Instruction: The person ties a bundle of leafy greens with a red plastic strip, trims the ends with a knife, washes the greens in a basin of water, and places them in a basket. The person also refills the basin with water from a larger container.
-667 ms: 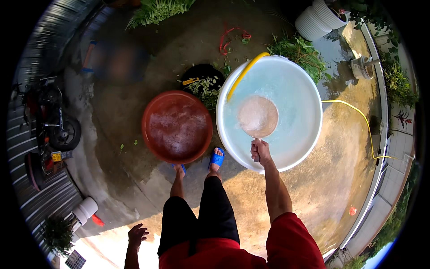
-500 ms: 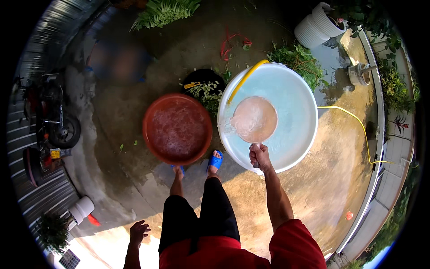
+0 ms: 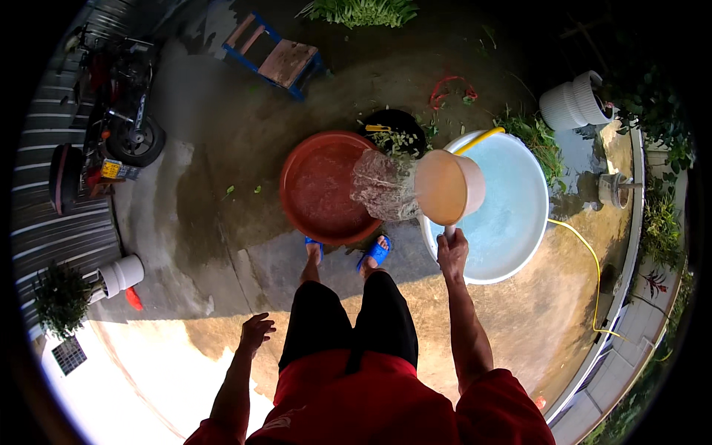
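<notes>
Right hand (image 3: 452, 254): your fingers wrap the handle of the pink dipper (image 3: 449, 189), closed firmly around it. Left hand (image 3: 256, 331) hangs out to the left, empty, fingers loosely spread. The dipper tips leftward, seen across the left rim of the white tub (image 3: 544, 215); how high above it, cannot tell.

Pouring: a sheet of water (image 3: 384, 185) leaves the dipper's mouth and crosses in view to the right side of the brown tub (image 3: 291, 211). My judgement: carry the lip further left, over the brown rim, so the tail of the pour doesn't fall between the tubs. Roll the wrist gradually; a slower tilt should keep the sheet narrow and cut splash. Grip close to the bowl, since a full one likely twists the handle. Mind your blue sandals (image 3: 378, 254), just beside the brown tub's near edge.

Containers: white tub holds pale bluish water, a yellow hose (image 3: 478, 141) over its far rim. Brown tub looks wet inside; depth cannot be told. Beyond, between the two, a black basin (image 3: 397, 116) with cut greens (image 3: 404, 142) and a yellow-handled tool (image 3: 378, 128).
</notes>
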{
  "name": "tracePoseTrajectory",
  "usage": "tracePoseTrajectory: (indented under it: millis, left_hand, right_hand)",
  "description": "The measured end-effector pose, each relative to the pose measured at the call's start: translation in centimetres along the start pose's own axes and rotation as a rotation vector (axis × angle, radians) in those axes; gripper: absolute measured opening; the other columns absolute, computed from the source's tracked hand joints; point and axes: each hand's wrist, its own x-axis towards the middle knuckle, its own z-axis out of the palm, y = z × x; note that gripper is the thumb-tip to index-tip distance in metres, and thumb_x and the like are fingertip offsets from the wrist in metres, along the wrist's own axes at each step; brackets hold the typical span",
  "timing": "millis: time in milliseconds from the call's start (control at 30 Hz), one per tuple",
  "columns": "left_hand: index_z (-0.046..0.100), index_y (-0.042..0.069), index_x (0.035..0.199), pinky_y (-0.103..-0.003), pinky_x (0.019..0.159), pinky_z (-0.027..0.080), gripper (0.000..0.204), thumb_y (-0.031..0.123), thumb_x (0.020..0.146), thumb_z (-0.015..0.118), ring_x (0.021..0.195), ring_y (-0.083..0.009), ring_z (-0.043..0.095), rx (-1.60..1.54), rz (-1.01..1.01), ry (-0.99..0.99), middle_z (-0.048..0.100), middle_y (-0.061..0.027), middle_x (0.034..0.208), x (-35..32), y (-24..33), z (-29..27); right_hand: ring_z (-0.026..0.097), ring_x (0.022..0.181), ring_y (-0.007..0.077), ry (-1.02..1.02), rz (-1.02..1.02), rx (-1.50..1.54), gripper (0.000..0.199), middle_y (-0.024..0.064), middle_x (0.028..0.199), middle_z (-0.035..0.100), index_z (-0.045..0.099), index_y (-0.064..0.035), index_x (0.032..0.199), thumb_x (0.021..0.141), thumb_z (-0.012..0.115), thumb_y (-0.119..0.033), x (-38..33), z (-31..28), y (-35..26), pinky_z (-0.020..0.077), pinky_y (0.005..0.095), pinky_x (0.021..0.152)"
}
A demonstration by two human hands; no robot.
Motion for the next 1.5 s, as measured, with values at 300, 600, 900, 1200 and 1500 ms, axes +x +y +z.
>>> tracePoseTrajectory:
  millis: [300,600,900,1200,1500]
  left_hand:
    - [0.057,0.007,0.15,-0.044,0.087,0.06,0.05,0.018,0.103,0.069,0.109,-0.0266,0.078,0.01,-0.042,0.012,0.078,-0.0133,0.125,-0.3,-2.1,-2.5]
    - [0.057,0.007,0.15,-0.04,0.082,0.061,0.046,0.016,0.106,0.067,0.105,-0.0257,0.078,0.113,0.015,0.078,0.077,-0.014,0.124,0.6,5.0,-3.3]
    - [0.055,0.008,0.154,-0.037,0.071,0.062,0.059,0.009,0.097,0.07,0.106,-0.0279,0.078,0.001,-0.078,-0.042,0.075,-0.0146,0.131,0.4,-0.2,-7.7]
    - [0.056,0.008,0.153,-0.033,0.067,0.062,0.053,0.008,0.102,0.069,0.103,-0.0266,0.079,0.085,-0.002,0.001,0.077,-0.0143,0.127,-0.7,2.1,-7.3]
    - [0.058,0.005,0.149,-0.045,0.085,0.063,0.046,0.014,0.105,0.069,0.107,-0.0272,0.079,0.107,0.037,-0.021,0.079,-0.014,0.123,3.6,1.8,-3.2]
  right_hand:
    - [0.069,0.079,0.05,0.144,-0.215,-0.263,0.02,0.0239,0.087,0.071,0.058,-0.0069,0.112,0.093,0.066,-0.011,-3.7,2.7,-7.2,0.0531,0.0585,0.068]
    - [0.071,0.095,0.0443,0.501,0.043,-0.231,0.022,0.0193,0.106,0.071,0.063,-0.0063,0.119,0.099,0.069,-0.013,6.4,-1.5,7.1,0.0552,0.0513,0.079]
    - [0.069,0.08,0.0471,0.32,0.348,-0.337,0.031,0.0226,0.089,0.071,0.056,-0.0032,0.098,0.099,0.067,-0.032,9.9,2.3,25.9,0.0531,0.059,0.068]
    - [0.041,0.043,0.0123,-0.175,0.785,0.9,0.054,-0.0019,0.059,0.043,0.053,-0.0128,0.087,0.102,0.062,-0.064,8.5,2.5,18.0,0.037,0.0319,0.039]
    - [0.047,0.038,0.0129,-0.169,0.463,0.676,0.044,0.0002,0.056,0.051,0.056,-0.0102,0.083,0.101,0.074,-0.046,2.9,-1.3,5.3,0.0395,0.0316,0.034]
